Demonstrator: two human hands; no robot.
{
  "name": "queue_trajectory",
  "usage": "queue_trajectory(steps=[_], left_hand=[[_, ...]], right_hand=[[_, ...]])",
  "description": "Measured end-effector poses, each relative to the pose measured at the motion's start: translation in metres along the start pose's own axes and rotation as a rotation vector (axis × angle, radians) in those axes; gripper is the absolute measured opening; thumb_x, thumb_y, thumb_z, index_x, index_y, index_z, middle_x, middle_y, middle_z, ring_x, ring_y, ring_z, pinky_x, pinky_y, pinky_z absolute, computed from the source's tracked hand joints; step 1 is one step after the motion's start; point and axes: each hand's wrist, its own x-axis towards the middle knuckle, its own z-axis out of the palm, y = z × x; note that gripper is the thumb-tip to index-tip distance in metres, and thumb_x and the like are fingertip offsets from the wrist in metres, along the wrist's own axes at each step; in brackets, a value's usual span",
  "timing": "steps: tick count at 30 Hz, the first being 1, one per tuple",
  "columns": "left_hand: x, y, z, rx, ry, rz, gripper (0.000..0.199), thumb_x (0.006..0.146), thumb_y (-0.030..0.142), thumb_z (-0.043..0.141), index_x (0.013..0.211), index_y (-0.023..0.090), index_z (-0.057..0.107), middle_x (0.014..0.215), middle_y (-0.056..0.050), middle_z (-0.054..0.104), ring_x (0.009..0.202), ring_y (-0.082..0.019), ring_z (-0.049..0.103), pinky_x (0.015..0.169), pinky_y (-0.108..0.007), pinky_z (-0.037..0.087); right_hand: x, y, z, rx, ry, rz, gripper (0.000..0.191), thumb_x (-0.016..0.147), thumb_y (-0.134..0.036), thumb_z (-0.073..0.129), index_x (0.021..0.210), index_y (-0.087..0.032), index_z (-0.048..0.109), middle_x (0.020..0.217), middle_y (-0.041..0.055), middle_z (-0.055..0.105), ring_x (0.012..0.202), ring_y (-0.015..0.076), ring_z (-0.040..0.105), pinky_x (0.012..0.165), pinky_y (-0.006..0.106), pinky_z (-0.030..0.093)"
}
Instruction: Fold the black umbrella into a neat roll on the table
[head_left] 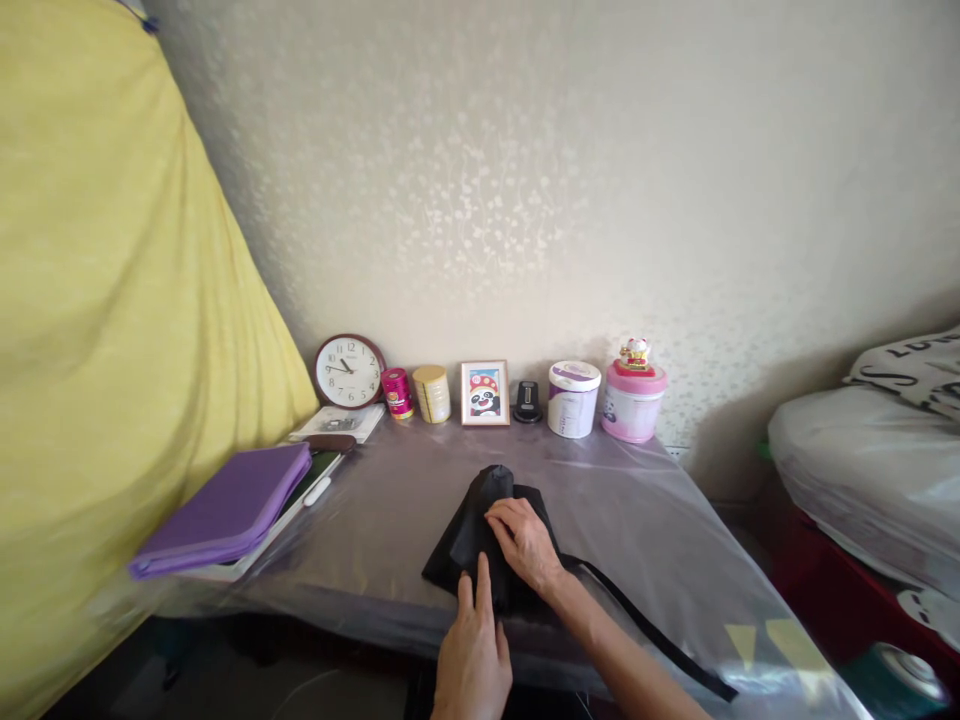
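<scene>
In the head view, a bunched black cloth bag (480, 530) lies at six o'clock on the plastic-covered table (660, 530). The right hand (525, 545) lies on it, fingers a little curled; I cannot tell if they grip. The left hand (472, 650), fingers open and holding nothing, is just beside its near edge. The bag's long black strap (645, 620) runs loose toward four o'clock, not gathered in.

Soft, fairly bright indoor light fills the scene, strongest on the upper wall (525, 180), with no lamp or window in view. A broad, soft-edged shadow falls on the wall just beside the bedding (862, 470), and the floor (225, 675) at lower left sinks into dimness. Pale glare streaks the plastic sheet (645, 540). Wide-angle bending stretches the frame's edges, most visibly along the yellow cloth (127, 300). The left hand (472, 650) and right hand (525, 545) look only slightly soft.
</scene>
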Motion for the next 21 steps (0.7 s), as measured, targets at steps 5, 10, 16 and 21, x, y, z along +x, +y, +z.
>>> queue_trajectory(steps=[5, 10, 16, 21], left_hand=[[0.001, 0.004, -0.004, -0.001, -0.047, -0.042, 0.066, 0.080, 0.008, 0.031, 0.138, 0.012, 0.001, 0.141, -0.020, 0.020, 0.109, -0.021, 0.051, 0.086, -0.025, 0.039], [0.002, 0.005, -0.005, 0.009, -0.073, -0.079, 0.067, 0.079, 0.007, 0.032, 0.137, 0.010, 0.000, 0.142, -0.020, 0.019, 0.106, -0.021, 0.053, 0.084, -0.025, 0.040], [0.003, 0.008, -0.003, 0.073, -0.052, -0.059, 0.067, 0.077, 0.002, 0.029, 0.137, 0.009, 0.000, 0.141, -0.020, 0.022, 0.100, -0.020, 0.057, 0.080, -0.026, 0.044], [-0.005, 0.024, -0.010, 0.170, -0.091, -0.021, 0.073, 0.068, -0.007, 0.026, 0.136, 0.009, 0.007, 0.141, -0.020, 0.021, 0.094, -0.019, 0.060, 0.077, -0.025, 0.047]], right_hand=[[0.014, 0.033, 0.018, -0.117, 0.010, -0.007, 0.030, 0.088, -0.022, 0.038, 0.111, -0.017, 0.056, 0.120, 0.0079, 0.055, 0.116, 0.0195, 0.043, 0.098, 0.037, 0.033], [0.060, 0.055, 0.026, -0.258, -0.089, 0.189, 0.030, 0.088, -0.026, 0.038, 0.113, -0.020, 0.055, 0.124, 0.0053, 0.053, 0.117, 0.0180, 0.044, 0.098, 0.034, 0.033], [0.045, 0.051, 0.016, -0.339, 0.059, 0.393, 0.037, 0.090, -0.028, 0.031, 0.116, -0.010, 0.050, 0.115, 0.0148, 0.056, 0.109, 0.0225, 0.049, 0.093, 0.035, 0.035], [0.012, 0.017, 0.022, -0.326, -0.019, 0.494, 0.049, 0.087, -0.032, 0.036, 0.124, -0.001, 0.042, 0.127, 0.0214, 0.045, 0.113, 0.0285, 0.046, 0.093, 0.035, 0.036]])
